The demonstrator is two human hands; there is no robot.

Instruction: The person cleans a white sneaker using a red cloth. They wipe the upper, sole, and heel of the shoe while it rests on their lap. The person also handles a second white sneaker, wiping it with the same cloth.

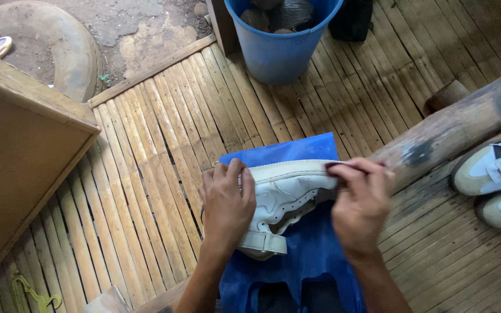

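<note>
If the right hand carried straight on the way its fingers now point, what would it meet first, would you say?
The right hand points leftward along the sole edge of the white shoe, which it already touches. Going on, it would probably meet the left hand gripping the shoe's other end, though depth is hard to judge.

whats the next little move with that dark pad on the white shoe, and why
Probably a short stroke leftward along the sole edge. The right hand pinches a small dark pad at the right end of the white shoe, the left hand steadies it on the blue bag, and the pale rim runs on leftward.
</note>
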